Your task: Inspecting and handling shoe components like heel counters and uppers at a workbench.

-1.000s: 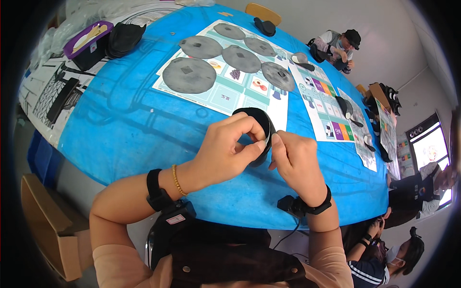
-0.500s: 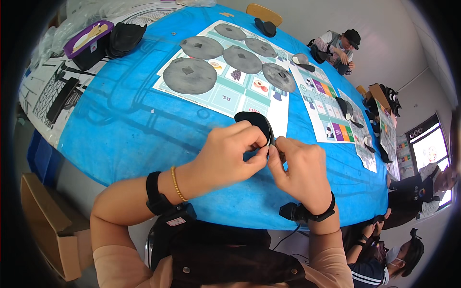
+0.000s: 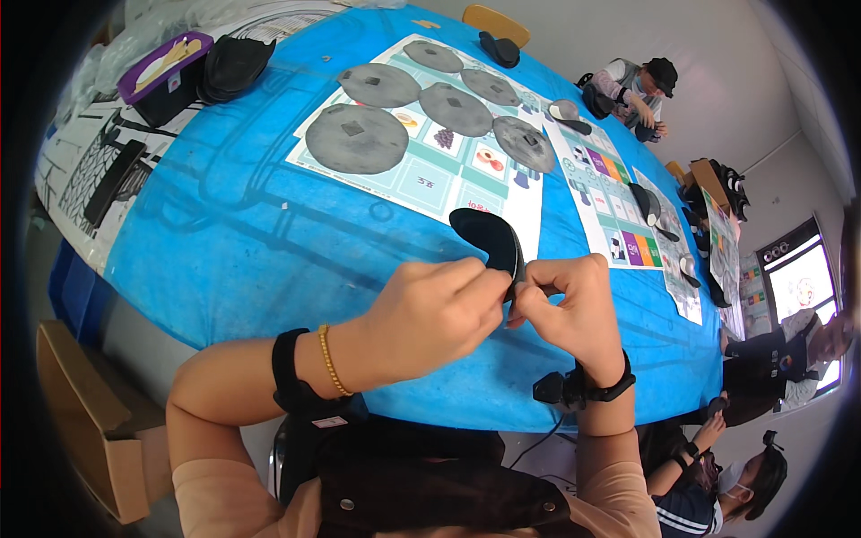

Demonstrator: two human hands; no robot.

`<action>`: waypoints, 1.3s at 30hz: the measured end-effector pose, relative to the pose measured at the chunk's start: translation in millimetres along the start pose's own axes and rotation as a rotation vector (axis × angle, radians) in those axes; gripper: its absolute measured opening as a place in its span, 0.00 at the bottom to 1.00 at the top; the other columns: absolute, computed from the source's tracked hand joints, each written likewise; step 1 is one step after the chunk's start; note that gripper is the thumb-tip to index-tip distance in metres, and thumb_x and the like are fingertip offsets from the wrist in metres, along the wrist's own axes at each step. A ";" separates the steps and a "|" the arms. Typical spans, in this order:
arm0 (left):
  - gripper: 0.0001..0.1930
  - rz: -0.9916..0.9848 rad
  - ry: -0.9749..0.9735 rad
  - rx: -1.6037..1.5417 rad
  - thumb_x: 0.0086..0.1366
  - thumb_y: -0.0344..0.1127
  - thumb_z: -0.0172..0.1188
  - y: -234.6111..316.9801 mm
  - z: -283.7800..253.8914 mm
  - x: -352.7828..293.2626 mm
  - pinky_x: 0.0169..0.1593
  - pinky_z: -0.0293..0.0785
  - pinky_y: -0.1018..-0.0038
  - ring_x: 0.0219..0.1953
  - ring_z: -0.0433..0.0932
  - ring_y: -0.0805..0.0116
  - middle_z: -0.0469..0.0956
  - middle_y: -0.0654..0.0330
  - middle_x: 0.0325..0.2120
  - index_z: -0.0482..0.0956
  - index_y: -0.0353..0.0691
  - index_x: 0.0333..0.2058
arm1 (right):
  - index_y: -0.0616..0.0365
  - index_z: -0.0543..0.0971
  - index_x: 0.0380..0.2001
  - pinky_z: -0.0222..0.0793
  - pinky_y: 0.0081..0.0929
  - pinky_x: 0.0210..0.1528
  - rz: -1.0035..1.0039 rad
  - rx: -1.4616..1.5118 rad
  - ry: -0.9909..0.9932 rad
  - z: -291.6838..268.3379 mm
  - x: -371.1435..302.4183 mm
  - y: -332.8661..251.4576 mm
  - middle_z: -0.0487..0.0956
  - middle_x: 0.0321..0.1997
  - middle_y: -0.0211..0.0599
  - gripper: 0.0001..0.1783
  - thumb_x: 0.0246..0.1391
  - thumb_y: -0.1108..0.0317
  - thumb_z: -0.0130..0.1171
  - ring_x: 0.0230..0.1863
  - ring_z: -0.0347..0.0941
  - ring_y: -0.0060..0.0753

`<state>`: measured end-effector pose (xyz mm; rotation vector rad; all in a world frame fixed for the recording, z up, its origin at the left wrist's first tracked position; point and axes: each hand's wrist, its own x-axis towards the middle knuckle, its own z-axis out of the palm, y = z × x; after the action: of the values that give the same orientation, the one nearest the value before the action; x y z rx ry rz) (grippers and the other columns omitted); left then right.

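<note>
Between my two hands is a black curved piece shaped like a cap brim, with a shiny inner face (image 3: 489, 235), raised over the near part of the table. My left hand (image 3: 439, 309) pinches its lower left edge, fingers curled in. On the other side, my right hand (image 3: 574, 309) grips the same lower end with thumb and bent fingers; the fingertips are partly hidden. Just beyond lies a white printed sheet (image 3: 408, 193) with pictures in boxes. Several flat grey discs, each with a small dark square, rest on it, the nearest being a large grey disc (image 3: 357, 152).
A blue cover (image 3: 224, 260) spreads over the table. At the far left stand a black bin with a purple rim (image 3: 166, 99) and stacked black curved pieces (image 3: 235, 70). Another person (image 3: 632, 94) works across the table; a second person (image 3: 717, 484) sits at right. A cardboard box (image 3: 99, 421) is lower left.
The black curved piece has tilted and shifted slightly right and nearer. My left hand has turned so its back shows more, and my right hand's fingers have curled differently around the lower end.
</note>
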<state>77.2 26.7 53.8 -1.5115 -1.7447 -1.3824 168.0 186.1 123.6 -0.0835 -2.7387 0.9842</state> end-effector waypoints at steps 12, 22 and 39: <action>0.09 -0.068 0.048 -0.197 0.53 0.18 0.64 0.8 -7.6 5.7 0.21 0.68 0.72 0.19 0.76 0.64 0.76 0.59 0.22 0.82 0.33 0.34 | 0.65 0.77 0.16 0.70 0.24 0.20 -0.057 0.062 0.061 10.4 -4.1 -9.8 0.80 0.15 0.39 0.12 0.52 0.72 0.54 0.16 0.78 0.29; 0.11 -0.133 -0.078 -0.408 0.52 0.20 0.65 2.5 -26.5 14.5 0.27 0.70 0.74 0.24 0.77 0.66 0.77 0.56 0.27 0.80 0.34 0.36 | 0.65 0.73 0.20 0.66 0.30 0.23 -0.157 0.049 0.118 11.7 -7.0 -13.6 0.75 0.17 0.41 0.11 0.57 0.74 0.53 0.18 0.75 0.38; 0.06 -0.212 -0.069 -0.399 0.61 0.27 0.68 -13.8 -9.9 13.2 0.33 0.73 0.74 0.30 0.79 0.67 0.80 0.58 0.31 0.83 0.32 0.36 | 0.60 0.74 0.27 0.69 0.36 0.32 -0.285 -0.201 0.062 -20.4 -1.2 -12.8 0.75 0.22 0.40 0.14 0.65 0.64 0.53 0.28 0.76 0.45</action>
<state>57.9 25.5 63.4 -1.6235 -1.7879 -1.8971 174.2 188.7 146.8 0.2326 -2.6857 0.6187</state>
